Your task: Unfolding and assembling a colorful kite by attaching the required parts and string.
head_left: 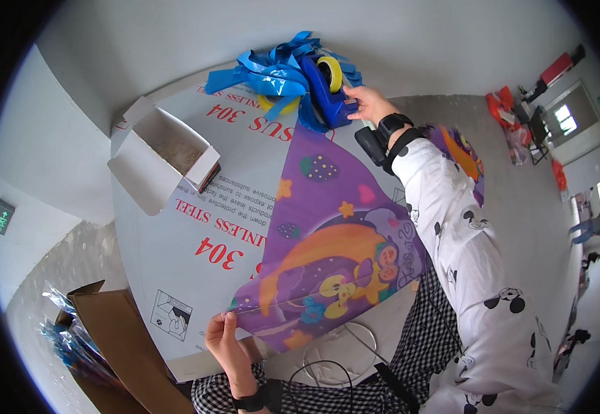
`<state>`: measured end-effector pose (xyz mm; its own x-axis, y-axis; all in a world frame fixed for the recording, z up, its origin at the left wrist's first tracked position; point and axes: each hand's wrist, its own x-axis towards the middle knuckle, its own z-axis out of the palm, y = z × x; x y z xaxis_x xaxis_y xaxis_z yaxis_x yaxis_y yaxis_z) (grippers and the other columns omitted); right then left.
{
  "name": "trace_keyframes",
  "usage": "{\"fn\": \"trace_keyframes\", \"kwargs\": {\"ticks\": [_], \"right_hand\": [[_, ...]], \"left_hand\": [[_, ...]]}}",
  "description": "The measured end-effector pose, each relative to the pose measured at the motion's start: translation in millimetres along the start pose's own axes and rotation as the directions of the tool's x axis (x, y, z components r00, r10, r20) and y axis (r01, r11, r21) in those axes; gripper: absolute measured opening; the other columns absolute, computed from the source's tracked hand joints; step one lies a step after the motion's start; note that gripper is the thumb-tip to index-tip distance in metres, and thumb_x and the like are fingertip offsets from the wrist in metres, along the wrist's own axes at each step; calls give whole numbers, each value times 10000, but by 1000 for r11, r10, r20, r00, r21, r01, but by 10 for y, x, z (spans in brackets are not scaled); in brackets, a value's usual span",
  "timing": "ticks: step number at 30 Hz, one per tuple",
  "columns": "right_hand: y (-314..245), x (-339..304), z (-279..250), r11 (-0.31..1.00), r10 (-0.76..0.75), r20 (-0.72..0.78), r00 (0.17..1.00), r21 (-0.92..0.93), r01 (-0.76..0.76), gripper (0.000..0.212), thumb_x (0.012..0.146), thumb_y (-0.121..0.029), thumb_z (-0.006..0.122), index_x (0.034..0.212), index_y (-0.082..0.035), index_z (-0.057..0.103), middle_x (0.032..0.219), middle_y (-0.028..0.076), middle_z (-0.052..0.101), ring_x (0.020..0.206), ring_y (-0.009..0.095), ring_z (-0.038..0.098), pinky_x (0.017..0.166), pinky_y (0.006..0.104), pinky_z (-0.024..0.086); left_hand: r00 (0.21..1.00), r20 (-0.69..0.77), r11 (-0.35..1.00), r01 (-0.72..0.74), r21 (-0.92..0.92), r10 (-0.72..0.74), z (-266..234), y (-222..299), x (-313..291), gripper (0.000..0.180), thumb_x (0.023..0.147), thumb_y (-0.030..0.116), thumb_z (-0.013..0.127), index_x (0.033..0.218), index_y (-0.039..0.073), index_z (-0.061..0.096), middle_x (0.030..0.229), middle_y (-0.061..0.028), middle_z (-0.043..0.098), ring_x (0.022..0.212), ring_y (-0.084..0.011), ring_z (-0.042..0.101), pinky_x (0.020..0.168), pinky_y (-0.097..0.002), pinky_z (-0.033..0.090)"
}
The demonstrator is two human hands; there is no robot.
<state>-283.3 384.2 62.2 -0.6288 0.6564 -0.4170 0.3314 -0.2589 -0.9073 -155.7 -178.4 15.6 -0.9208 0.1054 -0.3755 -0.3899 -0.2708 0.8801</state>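
Note:
A purple triangular sheet (317, 228), printed with a cartoon figure, stars and berries, is spread over the table's right side and hangs over its near edge. My left hand (227, 345) pinches its near left corner between thumb and finger. Farther off, my right hand (372, 105) is at the front end of a blue tape dispenser (327, 93) that carries a yellow-cored roll of tape (329, 74). Its fingers are closed there, and whatever lies between them is too small to make out. My right forearm passes over the sheet's right edge.
Blue strips (269, 72) lie heaped beside the dispenser, partly over another yellow tape roll (279, 105). An opened white box (175, 148) stands at the table's (155, 241) left. A brown carton (124, 345) with plastic-wrapped items is at lower left. Another person (591, 226) is far right.

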Motion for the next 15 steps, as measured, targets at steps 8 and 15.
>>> {"fn": "trace_keyframes", "kwargs": {"ticks": [8, 15], "right_hand": [[-24, -164, 140, 996, -88, -149, 985, -25, 85, 265, 823, -175, 729, 1053, -66, 650, 1028, 104, 628, 991, 259, 582, 914, 529, 423], [-138, -166, 10, 990, -84, -188, 979, -128, 60, 46, 784, -77, 703, 820, -98, 683, 723, -15, 600, 569, 97, 508, 597, 288, 411]], "left_hand": [[1000, -5, 999, -5, 45, 5, -20, 10, -25, 52, 876, 40, 676, 864, -3, 650, 825, -8, 641, 740, -72, 547, 704, -208, 434], [1000, 9, 999, -10, 39, 10, -12, 8, -28, 60, 878, 43, 673, 843, 5, 643, 805, 1, 629, 728, -67, 532, 699, -204, 420]]}}
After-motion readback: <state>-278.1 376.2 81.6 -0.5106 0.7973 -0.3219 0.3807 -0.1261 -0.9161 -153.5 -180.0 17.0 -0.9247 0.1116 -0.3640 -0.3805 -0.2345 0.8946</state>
